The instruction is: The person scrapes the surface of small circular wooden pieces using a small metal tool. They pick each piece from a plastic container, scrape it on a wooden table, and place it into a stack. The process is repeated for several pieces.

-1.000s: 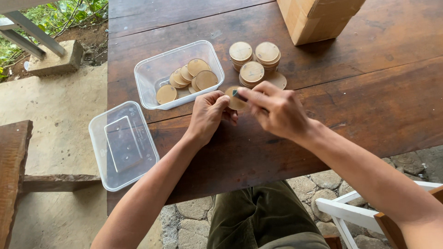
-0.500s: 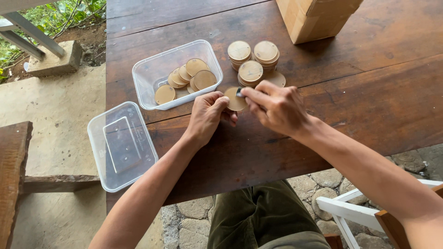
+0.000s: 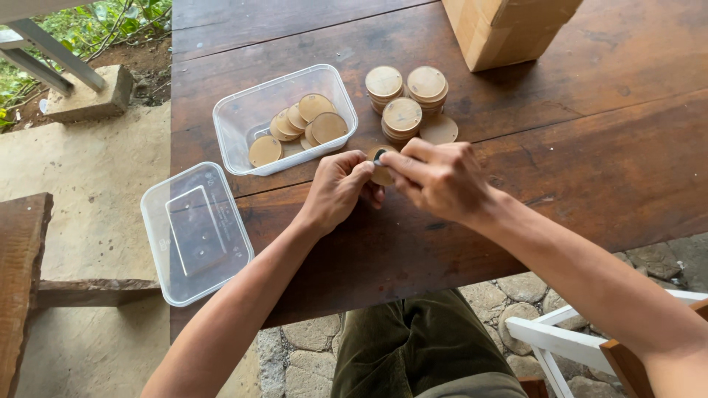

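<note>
Gripping one wooden disc (image 3: 382, 175) — left hand (image 3: 335, 191), right hand (image 3: 439, 179) — stacked discs (image 3: 407, 103) behind.

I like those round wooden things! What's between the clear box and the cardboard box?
The stacks of wooden discs stand on the table between the clear tub and cardboard box, seen from the head camera.

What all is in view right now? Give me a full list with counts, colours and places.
wooden disc: one, tan, pinched between both hands
dark small piece: one, at the right fingertips, kind unclear
clear tub: one, on the table, holding about six loose tan discs
disc stacks: three, tan, right of the tub, one single disc beside them
clear lid: one, at the table's left edge
cardboard box: one, tan, far side
table: one, dark brown wood
white chair: partly seen, lower right
left hand: on the disc
right hand: on the disc
</note>
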